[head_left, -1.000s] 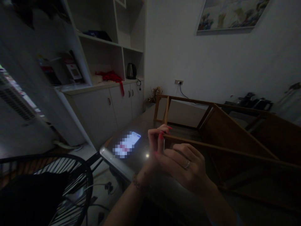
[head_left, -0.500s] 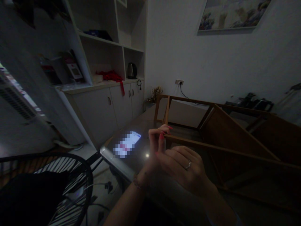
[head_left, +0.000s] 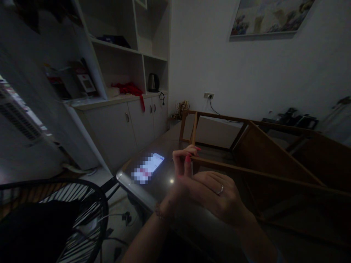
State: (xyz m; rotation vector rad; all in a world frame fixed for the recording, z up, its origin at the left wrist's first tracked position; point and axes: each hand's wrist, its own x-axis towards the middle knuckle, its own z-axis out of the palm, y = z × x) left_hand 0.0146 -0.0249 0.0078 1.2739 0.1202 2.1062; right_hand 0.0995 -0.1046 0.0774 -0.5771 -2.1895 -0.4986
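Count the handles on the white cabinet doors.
3: left handle on the left door; middle handle and right handle side by side farther right. Others may be hidden.

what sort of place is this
Probably a home, perhaps its living or dining room: a kettle stands in the cabinet, and a picture hangs on the wall.

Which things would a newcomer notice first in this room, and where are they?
Probably the glowing phone comes first, lying on the left part of the dark table. Next, the big wooden frame stretches to the right, with the left hand at its left end and the right hand, wearing a ring, close by. Farther back, a red cloth hangs partly over the counter edge of the white cabinet.
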